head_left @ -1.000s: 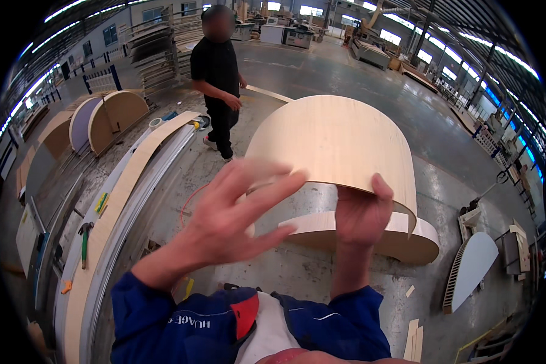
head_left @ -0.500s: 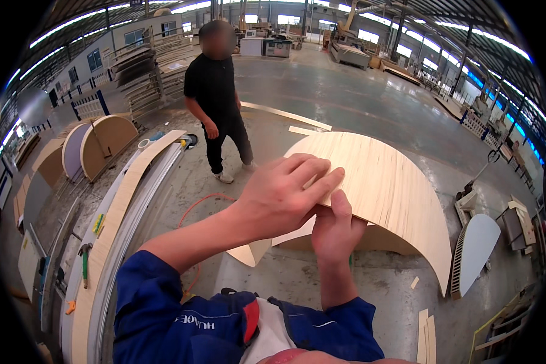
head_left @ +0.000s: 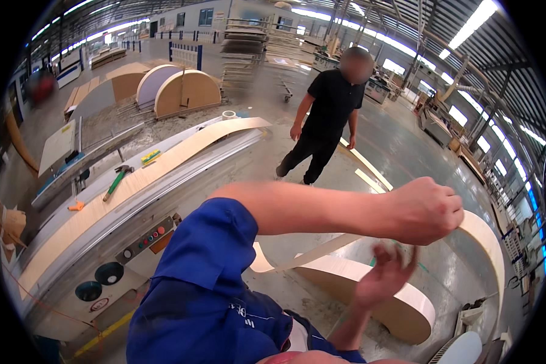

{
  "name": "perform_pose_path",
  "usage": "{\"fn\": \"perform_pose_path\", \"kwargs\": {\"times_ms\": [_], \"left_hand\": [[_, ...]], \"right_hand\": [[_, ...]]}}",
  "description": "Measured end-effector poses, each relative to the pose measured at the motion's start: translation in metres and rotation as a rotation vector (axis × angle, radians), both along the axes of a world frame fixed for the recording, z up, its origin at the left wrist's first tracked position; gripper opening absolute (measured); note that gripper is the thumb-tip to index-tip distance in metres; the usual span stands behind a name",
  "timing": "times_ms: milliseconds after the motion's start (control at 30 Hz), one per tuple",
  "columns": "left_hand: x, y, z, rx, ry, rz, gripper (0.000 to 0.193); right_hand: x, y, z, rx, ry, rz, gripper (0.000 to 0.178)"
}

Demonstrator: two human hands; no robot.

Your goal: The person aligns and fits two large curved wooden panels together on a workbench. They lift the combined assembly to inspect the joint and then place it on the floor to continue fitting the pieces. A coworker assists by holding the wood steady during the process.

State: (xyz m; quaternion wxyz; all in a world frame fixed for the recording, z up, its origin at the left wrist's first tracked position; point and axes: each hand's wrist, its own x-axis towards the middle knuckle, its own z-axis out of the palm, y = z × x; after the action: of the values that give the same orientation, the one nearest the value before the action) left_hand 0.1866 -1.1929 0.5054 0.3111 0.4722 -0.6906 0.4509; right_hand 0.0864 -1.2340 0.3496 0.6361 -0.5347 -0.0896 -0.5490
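Note:
My left hand [head_left: 428, 209] reaches across to the right, its fingers curled closed. It grips the end of a thin, pale plywood sheet [head_left: 490, 239], which bends away and down at the right. The fingertips are hidden behind the knuckles. Below it, my right hand [head_left: 387, 276] is somewhat blurred, with its fingers apart and nothing seen in them. Beneath and behind the right hand lies a rounded wooden form [head_left: 409, 312] with a pale curved edge. A narrow pale strip [head_left: 321, 252] runs toward it from the left.
At left, a long machine table [head_left: 188, 161] bears a plywood strip [head_left: 85, 221], a green-handled hammer [head_left: 116, 182] and a yellow-green object [head_left: 151, 157]. Behind stand half-round panels [head_left: 188, 94]. A person in black [head_left: 330, 109] stands ahead, near strips on the floor [head_left: 370, 167].
The view has swung left. My right hand has come off the plywood sheet and its fingers have spread. My left arm now stretches farther right, and the sheet hangs at the right edge.

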Motion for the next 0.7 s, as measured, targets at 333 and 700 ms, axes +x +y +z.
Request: {"fn": "perform_pose_path", "kwargs": {"times_ms": [333, 700], "left_hand": [[-0.002, -0.069, 0.103, -0.011, -0.041, 0.134, 0.016], [-0.030, -0.068, 0.139, 0.313, 0.088, 0.007, 0.022]], "right_hand": [[-0.012, 0.035, -0.231, 0.815, 0.833, 1.127, 0.069], [-0.023, 0.056, -0.289, 1.889, 0.441, 1.189, 0.111]]}}
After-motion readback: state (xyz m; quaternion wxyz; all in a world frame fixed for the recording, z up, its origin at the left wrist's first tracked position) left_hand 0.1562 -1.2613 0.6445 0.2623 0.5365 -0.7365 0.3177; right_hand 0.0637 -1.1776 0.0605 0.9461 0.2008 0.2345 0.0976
